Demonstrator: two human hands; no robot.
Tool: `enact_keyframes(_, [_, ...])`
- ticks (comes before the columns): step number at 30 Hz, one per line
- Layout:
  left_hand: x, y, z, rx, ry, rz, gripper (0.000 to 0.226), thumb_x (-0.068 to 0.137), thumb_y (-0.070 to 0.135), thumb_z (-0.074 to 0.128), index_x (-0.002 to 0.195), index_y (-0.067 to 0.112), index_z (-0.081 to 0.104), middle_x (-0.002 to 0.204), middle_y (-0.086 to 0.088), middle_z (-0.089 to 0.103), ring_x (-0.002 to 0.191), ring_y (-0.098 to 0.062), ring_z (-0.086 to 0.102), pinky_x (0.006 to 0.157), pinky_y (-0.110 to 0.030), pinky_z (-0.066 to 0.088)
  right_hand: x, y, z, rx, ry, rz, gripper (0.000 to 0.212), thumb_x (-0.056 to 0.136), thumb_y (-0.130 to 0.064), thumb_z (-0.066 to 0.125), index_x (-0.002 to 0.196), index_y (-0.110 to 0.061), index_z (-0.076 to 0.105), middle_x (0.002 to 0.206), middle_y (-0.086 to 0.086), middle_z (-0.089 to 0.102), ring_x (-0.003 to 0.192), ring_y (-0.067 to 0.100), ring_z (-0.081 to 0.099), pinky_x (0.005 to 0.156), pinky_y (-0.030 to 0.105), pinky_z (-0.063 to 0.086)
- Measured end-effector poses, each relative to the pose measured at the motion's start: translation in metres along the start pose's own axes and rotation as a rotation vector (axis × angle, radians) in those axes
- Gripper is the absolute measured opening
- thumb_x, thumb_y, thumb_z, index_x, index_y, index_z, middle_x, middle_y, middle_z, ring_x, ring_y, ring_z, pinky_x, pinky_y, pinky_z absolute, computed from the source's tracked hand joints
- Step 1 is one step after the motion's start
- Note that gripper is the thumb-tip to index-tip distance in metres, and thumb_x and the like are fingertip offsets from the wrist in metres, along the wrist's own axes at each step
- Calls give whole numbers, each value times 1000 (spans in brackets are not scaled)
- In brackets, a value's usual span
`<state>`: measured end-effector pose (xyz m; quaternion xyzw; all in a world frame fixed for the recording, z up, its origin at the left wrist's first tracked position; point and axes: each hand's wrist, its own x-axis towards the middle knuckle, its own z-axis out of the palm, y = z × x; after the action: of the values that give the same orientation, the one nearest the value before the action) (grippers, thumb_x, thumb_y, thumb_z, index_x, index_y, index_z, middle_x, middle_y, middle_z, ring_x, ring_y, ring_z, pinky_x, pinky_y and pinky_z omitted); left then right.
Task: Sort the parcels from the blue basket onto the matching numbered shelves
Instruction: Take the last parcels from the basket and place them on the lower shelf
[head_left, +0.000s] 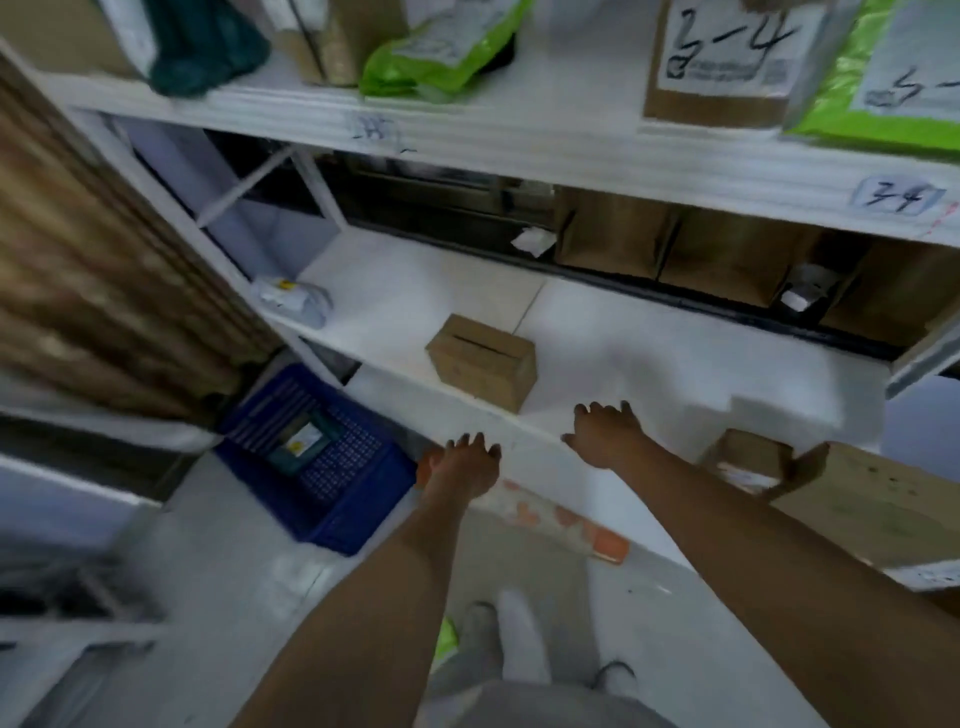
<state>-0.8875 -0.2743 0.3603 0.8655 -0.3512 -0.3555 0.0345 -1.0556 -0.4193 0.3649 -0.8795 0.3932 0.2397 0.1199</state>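
The blue basket sits on the floor at lower left with a dark parcel inside it. A small cardboard box stands on the white lower shelf. My left hand hovers with fingers spread, empty, just in front of the shelf's front edge. Over that edge, right of the box, my right hand is also spread and holds nothing. The upper shelf carries a label reading 34, green bags and a marked carton.
A white pouch lies at the lower shelf's left end. Brown cartons line the back behind the shelf. Two more cardboard boxes stand at the right. A brown curtain hangs on the left. My legs and shoes are below.
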Motion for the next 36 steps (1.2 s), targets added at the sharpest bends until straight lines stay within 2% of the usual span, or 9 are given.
enact_keyframes(2, [-6,-50,-7,-68,0,-78,50,101,38,25,149,24,32,155,-14,34,138,-41,36,107,-64,35,3,-43,5,-31,-23,-47,69,104,-53,28,153,-6,28,151,17,41,136,34,43,121,53,17])
enact_keyframes(4, [-28,-91,-22,-46,23,-111,50,102,43,24,151,32,27,155,-10,34,139,-40,35,110,-66,29,5,-92,6,-46,-40,-108,69,104,-54,27,154,-6,26,154,16,38,138,34,41,121,53,15])
enact_keyframes(7, [-39,-157,-31,-22,29,-163,53,106,40,24,155,20,26,161,-10,25,147,-36,23,117,-63,16,10,-170,7,-72,-53,-207,68,104,-53,30,154,-7,27,152,16,40,138,34,42,120,52,17])
enact_keyframes(12, [-35,-283,-51,-98,4,-270,58,104,46,24,151,13,34,160,-10,29,146,-33,25,116,-61,20,30,-301,10,-71,-91,-250,57,103,-51,30,143,-11,41,143,13,47,131,31,47,118,49,21])
enact_keyframes(18, [-33,-408,-99,-146,14,-342,59,105,48,21,154,16,29,162,-9,25,147,-34,24,116,-63,19,55,-438,1,-108,-95,-315,67,102,-56,27,154,-14,30,152,14,40,134,29,44,118,51,21])
enact_keyframes(22, [-19,-453,-129,-163,20,-353,58,105,47,22,153,15,31,161,-11,27,146,-35,26,116,-62,21,76,-493,-14,-153,-90,-337,69,102,-57,24,155,-13,26,156,16,34,137,32,42,117,50,23])
enact_keyframes(27, [26,-482,-160,-176,-6,-341,58,105,47,24,153,15,31,159,-12,29,144,-35,28,115,-62,23,119,-530,-30,-206,-123,-347,69,103,-56,23,157,-13,21,158,17,30,138,33,41,118,51,21])
enact_keyframes(32, [90,-510,-195,-170,-24,-328,57,105,46,24,153,15,28,160,-13,27,145,-35,27,116,-62,21,197,-567,-40,-216,-152,-337,66,104,-55,24,154,-13,26,153,17,38,133,32,44,115,50,25])
enact_keyframes(36, [150,-542,-228,-174,-8,-357,57,105,46,25,152,15,30,159,-14,30,144,-36,29,115,-62,23,273,-603,-50,-175,-186,-364,68,103,-57,25,156,-15,22,157,18,31,138,35,39,118,54,19])
